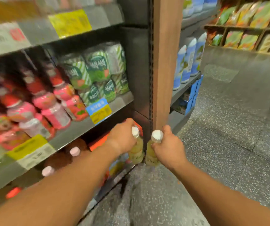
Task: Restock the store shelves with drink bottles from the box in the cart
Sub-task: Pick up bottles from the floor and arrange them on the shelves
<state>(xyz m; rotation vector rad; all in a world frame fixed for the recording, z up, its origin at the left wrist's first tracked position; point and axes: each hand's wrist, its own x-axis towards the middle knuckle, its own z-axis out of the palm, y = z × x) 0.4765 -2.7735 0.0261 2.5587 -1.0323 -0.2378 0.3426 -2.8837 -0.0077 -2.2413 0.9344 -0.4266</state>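
2 slim, pale-yellow plastic bottles with round white caps hang upright side by side by the wooden post [166, 62] near the low shelf [114, 180], the left hand [122, 137] curled round the left bottle [136, 150], the right hand [168, 147] curled round the right bottle [152, 154], above speckled floor [228, 128].

Left arm: bare, stretched forward from 7 o'clock toward the centre, forearm rising to 1 o'clock.
Left hand [122, 137]: back of hand up, fingers curled round the neck of a pale yellow bottle [137, 149], held upright.
Right arm: bare, reaching in from 4 o'clock toward 11 o'clock.
Right hand [168, 147]: fingers wrapped round the neck of a second bottle [152, 154], just beside the first.
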